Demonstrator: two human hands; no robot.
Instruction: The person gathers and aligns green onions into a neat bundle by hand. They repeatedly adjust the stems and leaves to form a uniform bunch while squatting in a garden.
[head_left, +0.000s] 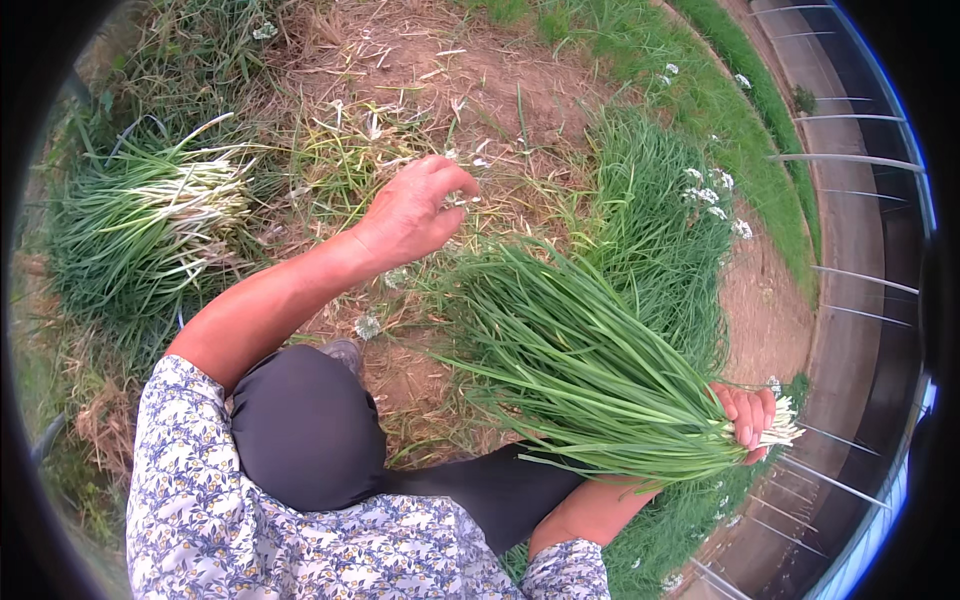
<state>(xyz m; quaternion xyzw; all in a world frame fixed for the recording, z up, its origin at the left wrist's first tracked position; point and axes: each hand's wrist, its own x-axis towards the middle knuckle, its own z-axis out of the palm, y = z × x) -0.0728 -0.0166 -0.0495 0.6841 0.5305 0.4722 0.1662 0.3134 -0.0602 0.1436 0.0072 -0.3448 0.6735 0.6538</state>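
My right hand (745, 417) is closed around the pale cut ends of a large bunch of garlic chives (592, 360). The long green leaves fan out to the left, over my dark-trousered leg. White stem ends (785, 426) stick out past my fingers. My left hand (421, 206) is raised over the litter-strewn ground with its fingers curled, thumb and index finger apart. Small pale bits show in that gap, and I cannot tell whether they lie behind it on the ground. A pile of cut chives (161, 217) lies to the left, its white ends turned inward.
Standing chives (652, 217) with white flower heads (705, 195) grow to the right. Yellowed leaves and dry scraps (352, 150) litter the soil ahead. Beyond a concrete strip (855, 247), thin pale rods (862, 279) run along the right edge. My shoe (343, 354) shows beside my knee.
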